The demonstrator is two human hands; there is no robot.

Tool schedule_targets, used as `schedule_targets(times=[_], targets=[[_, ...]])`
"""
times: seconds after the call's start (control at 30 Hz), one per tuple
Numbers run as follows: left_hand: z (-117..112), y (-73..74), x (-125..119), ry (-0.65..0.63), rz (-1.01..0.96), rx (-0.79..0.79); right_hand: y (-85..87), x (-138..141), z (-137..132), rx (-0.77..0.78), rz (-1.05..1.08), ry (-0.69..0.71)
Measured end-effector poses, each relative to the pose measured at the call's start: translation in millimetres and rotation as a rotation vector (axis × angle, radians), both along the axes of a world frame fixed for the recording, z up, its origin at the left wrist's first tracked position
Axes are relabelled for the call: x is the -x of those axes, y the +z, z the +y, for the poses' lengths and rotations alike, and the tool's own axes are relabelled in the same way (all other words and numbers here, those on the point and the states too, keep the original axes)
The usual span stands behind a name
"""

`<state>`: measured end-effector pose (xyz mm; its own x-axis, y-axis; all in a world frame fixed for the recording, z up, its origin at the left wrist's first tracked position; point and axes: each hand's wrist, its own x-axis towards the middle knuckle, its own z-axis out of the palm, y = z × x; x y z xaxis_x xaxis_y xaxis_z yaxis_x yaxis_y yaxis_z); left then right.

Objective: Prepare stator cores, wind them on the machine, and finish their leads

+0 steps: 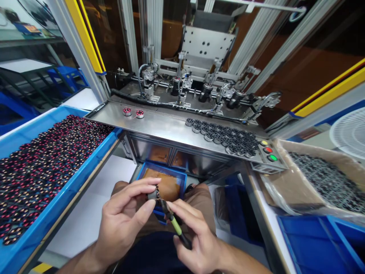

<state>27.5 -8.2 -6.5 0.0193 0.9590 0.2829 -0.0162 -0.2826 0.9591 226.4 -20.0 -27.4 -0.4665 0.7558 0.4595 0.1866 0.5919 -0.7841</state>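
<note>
While the left hand (125,215) holds a ring (153,195), the right (198,234) grips pliers (176,226).

- Fingers cover much of the small round part (153,194) in the left grip (127,214); I can't see its underside.
- The right grip (196,231) hides some of the hand tool (176,225), whose tip is too small and dark for me to tell what it bites.
- Both hands block the near end of the blue box (183,184) below.
- The left tray (95,161) runs out of view, its wound parts (48,163) too tiny to count.
- At right, the carton (293,179), the white mesh disc (350,129) and the near blue crate (302,236) are cut off.
- The far machine's (209,45) top is lost above.
- Clutter (28,28) on the far-left counter (28,43) is blurred.
</note>
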Motion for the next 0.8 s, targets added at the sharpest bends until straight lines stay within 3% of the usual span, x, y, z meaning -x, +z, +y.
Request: schedule_targets(times=[0.23,0.6,0.8], targets=[[-1.7,-1.0,0.5,-0.013,0.06,-0.046,-4.8,-2.8,-0.1,0.005,-0.045,-0.027],[-2.9,-1.3,2.3,-0.034,0.136,-0.148,3.9,1.2,0.2,-0.038,-0.03,-0.058],[0.3,-4.0,7.0,-0.045,0.177,-0.193,-4.5,-3.9,-1.5,0.08,-0.086,-0.085]])
